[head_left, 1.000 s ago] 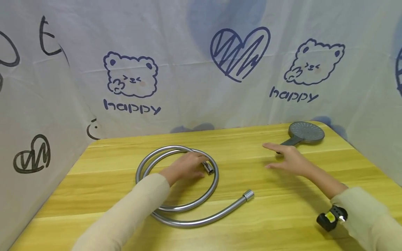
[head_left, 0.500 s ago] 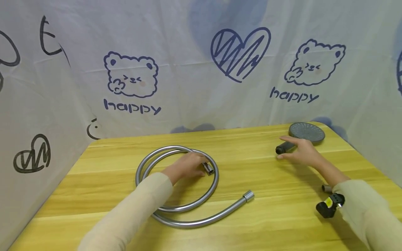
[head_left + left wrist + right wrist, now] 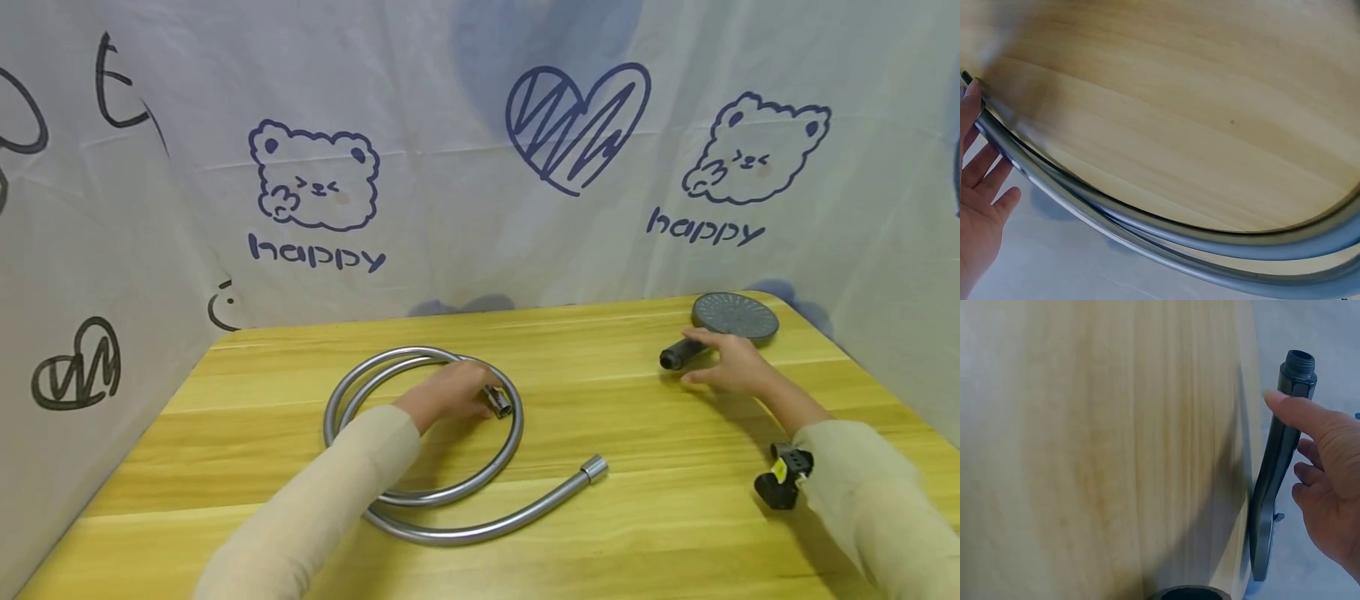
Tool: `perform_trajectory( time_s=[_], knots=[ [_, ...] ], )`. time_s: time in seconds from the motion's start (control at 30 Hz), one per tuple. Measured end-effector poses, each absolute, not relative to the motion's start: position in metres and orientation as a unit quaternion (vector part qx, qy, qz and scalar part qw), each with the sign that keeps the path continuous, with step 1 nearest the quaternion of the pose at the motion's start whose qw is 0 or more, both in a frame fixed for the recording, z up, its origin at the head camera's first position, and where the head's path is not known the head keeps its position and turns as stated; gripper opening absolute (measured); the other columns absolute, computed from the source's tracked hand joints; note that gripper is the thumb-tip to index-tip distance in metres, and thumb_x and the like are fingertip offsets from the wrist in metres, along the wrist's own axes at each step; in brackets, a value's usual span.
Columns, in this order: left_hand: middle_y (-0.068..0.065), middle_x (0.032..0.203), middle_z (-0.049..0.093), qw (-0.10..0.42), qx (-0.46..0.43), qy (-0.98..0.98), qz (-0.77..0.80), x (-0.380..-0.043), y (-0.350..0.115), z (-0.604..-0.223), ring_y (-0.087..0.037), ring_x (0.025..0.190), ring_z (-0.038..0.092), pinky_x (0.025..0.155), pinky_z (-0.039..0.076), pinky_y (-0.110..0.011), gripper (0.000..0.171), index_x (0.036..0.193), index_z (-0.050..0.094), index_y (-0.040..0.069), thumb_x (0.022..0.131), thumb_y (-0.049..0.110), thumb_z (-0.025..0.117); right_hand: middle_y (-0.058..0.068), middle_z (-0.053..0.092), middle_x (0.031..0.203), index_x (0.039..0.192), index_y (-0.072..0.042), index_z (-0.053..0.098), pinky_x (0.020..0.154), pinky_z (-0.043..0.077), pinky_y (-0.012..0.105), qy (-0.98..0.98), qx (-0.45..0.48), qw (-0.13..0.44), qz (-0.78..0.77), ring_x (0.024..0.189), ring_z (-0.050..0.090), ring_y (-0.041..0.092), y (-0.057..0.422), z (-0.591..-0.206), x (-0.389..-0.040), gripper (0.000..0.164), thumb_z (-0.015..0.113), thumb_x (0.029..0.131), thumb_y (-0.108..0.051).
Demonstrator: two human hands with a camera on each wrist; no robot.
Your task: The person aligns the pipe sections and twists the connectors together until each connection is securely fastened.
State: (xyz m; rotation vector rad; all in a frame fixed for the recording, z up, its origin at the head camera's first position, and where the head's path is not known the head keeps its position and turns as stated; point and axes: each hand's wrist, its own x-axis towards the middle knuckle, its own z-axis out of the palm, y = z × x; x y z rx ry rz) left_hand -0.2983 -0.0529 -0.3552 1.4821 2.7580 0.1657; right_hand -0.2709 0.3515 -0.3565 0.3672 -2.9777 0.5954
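A coiled silver shower hose [image 3: 450,536] lies on the table, one metal connector [image 3: 595,468] pointing right at the front. My left hand [image 3: 453,390] pinches the hose near its other metal connector [image 3: 500,403], inside the loop. In the left wrist view the hand [image 3: 979,228] sits at the left edge, fingertips on the hose [image 3: 1222,245]. A grey shower head [image 3: 735,316] lies face up at the back right. My right hand [image 3: 733,365] is at its handle, thumb and finger spread around it. The right wrist view shows one finger crossing the handle [image 3: 1279,440], the others beside it.
A short grey cylinder [image 3: 780,451] stands near the right sleeve, its dark round rim [image 3: 1191,594] low in the right wrist view. A white cloth [image 3: 450,183] with drawn bears and hearts hangs behind the wooden table [image 3: 247,400]. A black wrist camera [image 3: 780,487] hangs below the right sleeve.
My right hand has moved right, from left of the handle's end to around the handle. The shower head and hose lie where they were. The left hand keeps its place by the connector.
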Motion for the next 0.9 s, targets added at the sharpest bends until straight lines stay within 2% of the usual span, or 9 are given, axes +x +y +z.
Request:
perform_trajectory(
  time_s=[0.2,0.37,0.67,0.9],
  knots=[
    [-0.005,0.097,0.071,0.009,0.462,0.886,0.045,-0.300,-0.051,-0.353,-0.020,0.094,0.065,0.088,0.049,-0.032,0.027,0.100,0.069,0.006,0.075,0.014,0.076,0.038,0.039,0.132,0.131,0.008,0.044,0.098,0.031,0.063,-0.975,0.126,0.048,0.176,0.120,0.036,0.056,0.352,-0.358,-0.276,0.069,0.076,0.074,-0.015],
    [-0.004,0.094,0.071,0.018,0.450,0.892,0.045,-0.301,-0.048,-0.350,-0.020,0.091,0.065,0.086,0.049,-0.032,0.023,0.096,0.070,0.008,0.074,0.010,0.076,0.038,0.038,0.132,0.131,0.008,0.044,0.099,0.030,0.063,-0.976,0.125,0.041,0.174,0.121,0.034,0.056,0.352,-0.358,-0.279,0.066,0.074,0.075,-0.013],
    [-0.006,0.105,0.070,0.041,0.433,0.899,0.047,-0.304,-0.044,-0.347,-0.022,0.099,0.064,0.090,0.048,-0.035,0.031,0.106,0.069,0.007,0.076,0.009,0.074,0.037,0.043,0.129,0.127,0.008,0.049,0.097,0.032,0.063,-0.977,0.132,0.059,0.157,0.119,0.038,0.056,0.352,-0.361,-0.282,0.055,0.070,0.077,-0.005],
    [-0.007,0.106,0.070,0.055,0.418,0.905,0.050,-0.306,-0.044,-0.349,-0.022,0.099,0.064,0.090,0.049,-0.034,0.030,0.107,0.069,0.006,0.077,0.009,0.074,0.037,0.046,0.126,0.125,0.008,0.051,0.093,0.037,0.061,-0.977,0.136,0.070,0.148,0.114,0.042,0.056,0.352,-0.363,-0.283,0.050,0.068,0.079,-0.004]
  ],
)
